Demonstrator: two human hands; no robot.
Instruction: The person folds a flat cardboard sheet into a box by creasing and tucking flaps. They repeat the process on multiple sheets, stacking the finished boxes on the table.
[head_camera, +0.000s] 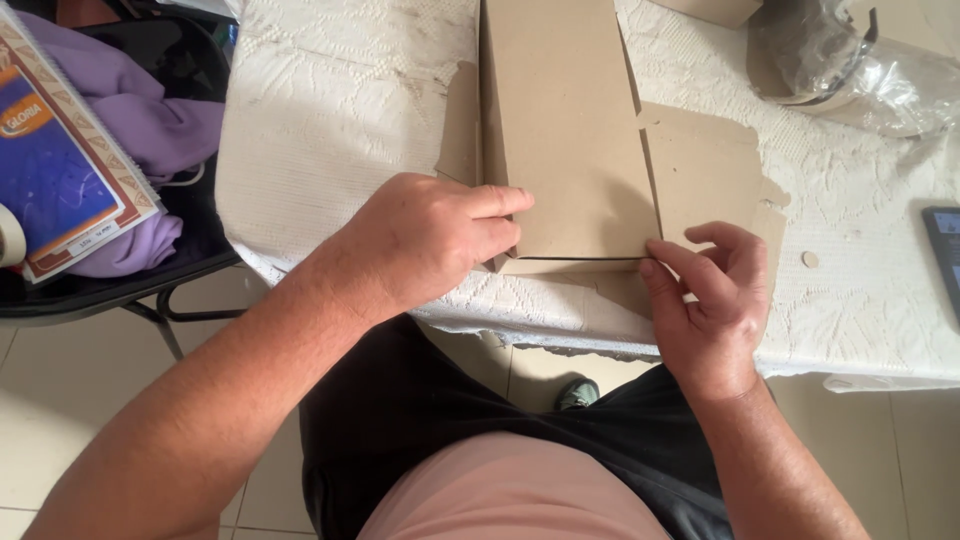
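Observation:
A flat brown cardboard box (565, 130), partly folded, lies on a table covered by a white textured cloth (330, 120). My left hand (430, 240) presses against the box's near left corner, fingers curled on the cardboard edge. At the near right corner, my right hand (710, 295) pinches the cardboard with thumb and fingers. An unfolded side flap (705, 170) spreads out to the right of the box.
A black chair (130, 290) at the left holds purple cloth (150, 120), a spiral notebook (60, 160) and a tape roll (10, 235). Clear plastic wrapping (860, 65) sits at the far right, a dark tablet (945, 255) at the right edge, a small cardboard disc (810, 259) nearby.

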